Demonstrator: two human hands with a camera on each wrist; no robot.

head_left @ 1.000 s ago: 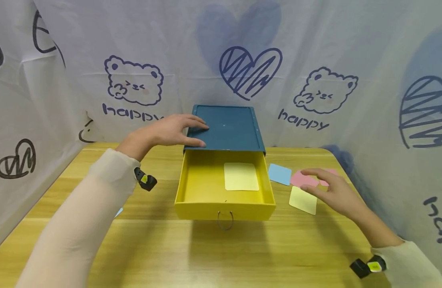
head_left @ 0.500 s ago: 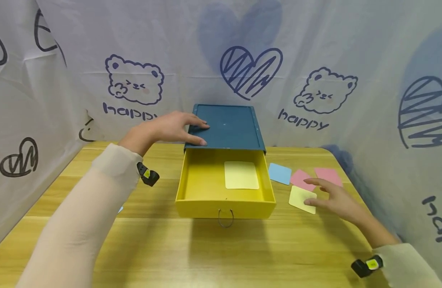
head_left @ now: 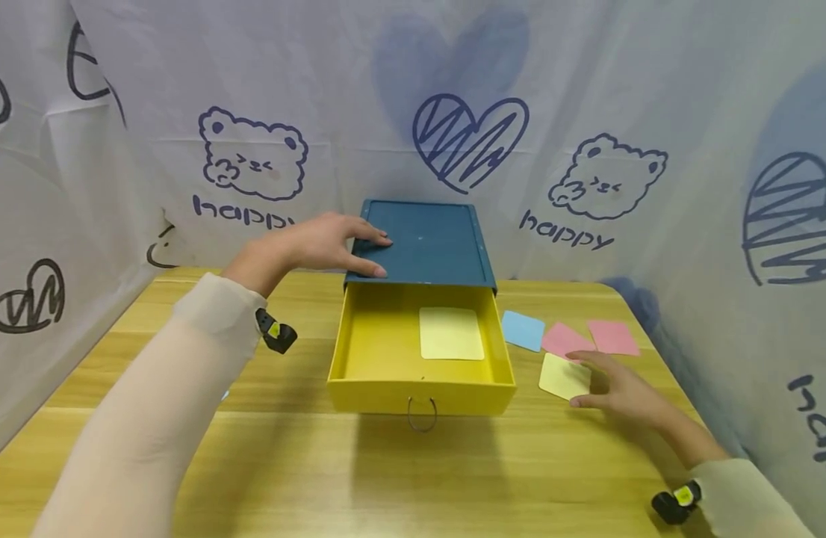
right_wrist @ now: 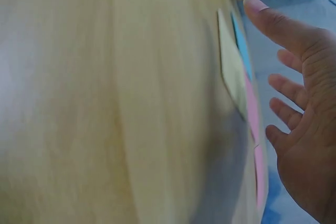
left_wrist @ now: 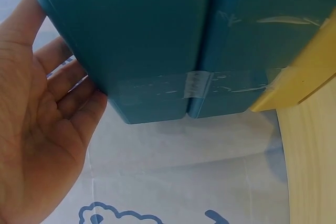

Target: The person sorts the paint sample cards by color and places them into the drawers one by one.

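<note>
- Far left: a cream sleeve [head_left: 137, 403] runs up from the bottom edge, which cuts it off. Just beside it, a small light-blue piece [head_left: 225, 394] shows only a corner on the wooden table [head_left: 453, 478]; the rest is hidden.
- Left of centre: the left hand [head_left: 325, 243] lies palm down on the left side of the blue box [head_left: 433, 243], thumb and fingers spread, gripping nothing. It has stayed there since a second ago.
- Centre: the yellow drawer [head_left: 373, 396] stands pulled out of the box, with a cream card [head_left: 451, 333] lying inside, towards its right side.
- Right of the drawer: a blue card [head_left: 523, 331] lies flat on the table; near it, a pale yellow card [head_left: 562, 376] lies partly behind fingers.
- Further right: two pink cards, one [head_left: 562, 338] partly covered by fingertips, the other [head_left: 613, 337] now in full view; a second ago the hand covered part of it.
- Far right: the right hand [head_left: 624, 392] hovers by the pale yellow card, thumb and fingers apart, holding nothing. It has come nearer the person.
</note>
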